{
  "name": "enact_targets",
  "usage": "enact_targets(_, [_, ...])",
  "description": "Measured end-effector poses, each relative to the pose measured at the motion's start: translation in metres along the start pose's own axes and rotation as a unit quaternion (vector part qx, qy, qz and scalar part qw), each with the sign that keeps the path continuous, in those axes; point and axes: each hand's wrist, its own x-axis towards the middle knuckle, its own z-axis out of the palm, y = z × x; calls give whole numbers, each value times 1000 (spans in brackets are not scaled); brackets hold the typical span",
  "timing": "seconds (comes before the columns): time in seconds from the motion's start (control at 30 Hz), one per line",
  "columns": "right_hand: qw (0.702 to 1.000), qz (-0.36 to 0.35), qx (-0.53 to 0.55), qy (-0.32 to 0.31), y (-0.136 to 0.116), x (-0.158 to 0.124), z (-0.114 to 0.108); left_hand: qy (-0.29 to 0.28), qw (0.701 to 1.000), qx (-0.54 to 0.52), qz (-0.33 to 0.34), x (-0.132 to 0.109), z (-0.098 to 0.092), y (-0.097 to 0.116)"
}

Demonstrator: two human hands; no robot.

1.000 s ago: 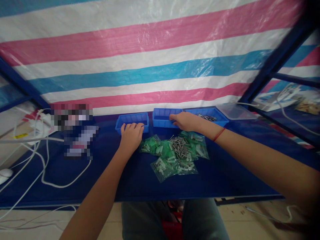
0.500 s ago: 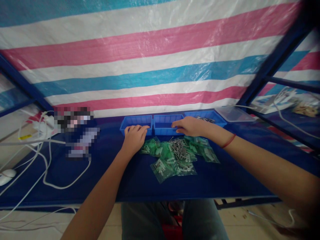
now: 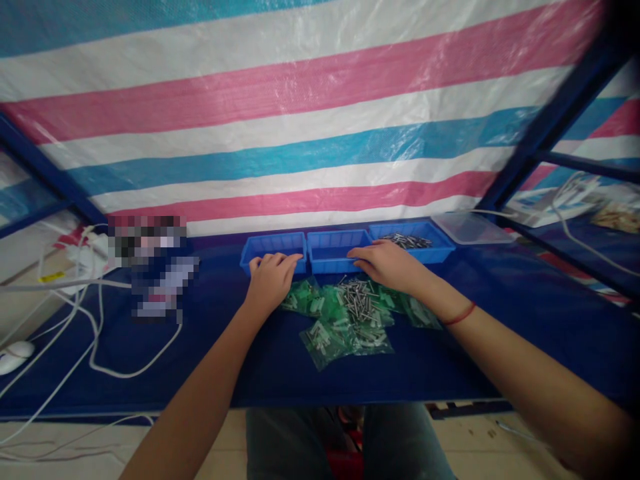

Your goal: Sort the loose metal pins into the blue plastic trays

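Observation:
My left hand (image 3: 273, 279) is closed over the front rim of the left blue plastic bin (image 3: 246, 251), its fingertips inside the front edge. At the front right corner of the middle blue bin (image 3: 325, 263), the fingers and thumb of my right hand (image 3: 384, 265) pinch the rim. No parts show inside these two bins. A third blue bin (image 3: 440, 252) on the right holds a heap of metal screws (image 3: 407, 241). Just in front of the bins lie green-tinted clear plastic bags (image 3: 325, 341) of small pale parts, with a pile of loose screws (image 3: 359, 300) on top.
A translucent plastic lid (image 3: 473, 228) lies at the back right of the blue table (image 3: 200, 380). White cables (image 3: 95, 333) and a white mouse (image 3: 15, 355) are on the left. Behind the bins hangs a striped plastic sheet (image 3: 280, 153).
My right hand has shifted slightly right and down, from over the middle bin to its front right rim, uncovering more of the screws in the right bin. My left hand stays on its bin.

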Motion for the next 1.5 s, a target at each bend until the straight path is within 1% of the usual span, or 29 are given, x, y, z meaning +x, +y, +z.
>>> enact_targets(0.1, [1000, 5, 14, 22, -2, -1, 7, -2, 1000, -3, -1, -1, 0, 0])
enact_targets(0.2, [999, 0, 32, 35, -4, -2, 7, -2, 1000, -15, -1, -1, 1, -1])
enact_targets(0.27, [997, -6, 62, 53, -3, -6, 2, 24, 999, -23, -4, -1, -1, 0])
enact_targets(0.33, [987, 23, 117, 110, 5, -12, -5, 69, 997, -37, 0, -2, -6, 3])
enact_targets(0.37, [976, 59, 142, 151, 12, -17, -9, 88, 995, -49, 9, -4, -9, 6])
enact_targets(0.4, [962, 114, 155, 196, 21, -22, -11, 98, 993, -68, 27, -6, -12, 10])
enact_targets(0.47, [924, 257, 117, 256, 43, -34, -13, 72, 987, -120, 82, -11, -18, 20])
enact_targets(0.5, [895, 350, 84, 265, 55, -40, -11, 47, 982, -144, 113, -14, -20, 26])
enact_targets(0.53, [865, 431, 60, 248, 65, -45, -9, 18, 976, -163, 143, -17, -21, 31])
enact_targets(0.57, [853, 463, 53, 236, 74, -49, -5, -16, 970, -175, 171, -20, -22, 36])
enact_targets(0.6, [845, 482, 52, 224, 81, -52, -1, -43, 964, -181, 189, -22, -22, 40])
enact_targets(0.67, [841, 496, 57, 209, 87, -55, 6, -95, 958, -175, 208, -26, -20, 45])
enact_targets(0.77, [835, 504, 62, 212, 87, -54, 11, -137, 955, -159, 208, -28, -17, 48])
enact_targets(0.83, [826, 517, 65, 217, 86, -52, 6, -148, 955, -155, 206, -29, -16, 47])
enact_targets(0.9, [812, 539, 69, 215, 86, -53, -4, -152, 955, -152, 205, -29, -16, 46])
enact_targets(1.0, [788, 576, 67, 208, 88, -61, -28, -140, 958, -153, 196, -25, -21, 41])
enact_targets(1.1, [779, 585, 46, 222, 80, -69, -59, -99, 966, -168, 171, -19, -33, 30])
enact_targets(1.17, [784, 574, 32, 235, 64, -68, -79, -63, 972, -186, 132, -15, -44, 22])
enact_targets(1.23, [792, 555, 21, 253, 42, -61, -96, -33, 972, -215, 87, -13, -54, 18])
enact_targets(1.27, [804, 534, 21, 261, 29, -55, -103, -25, 970, -230, 74, -14, -57, 18])
enact_targets(1.3, [823, 493, 19, 281, 16, -49, -108, -21, 968, -243, 64, -16, -59, 19])
enact_targets(1.37, [850, 438, 8, 292, -11, -35, -115, -19, 964, -261, 49, -25, -56, 24])
enact_targets(1.4, [865, 414, 2, 282, -24, -29, -116, -20, 964, -264, 35, -31, -52, 27])
enact_targets(1.5, [903, 341, -12, 259, -56, -13, -111, -17, 963, -270, -16, -53, -33, 40])
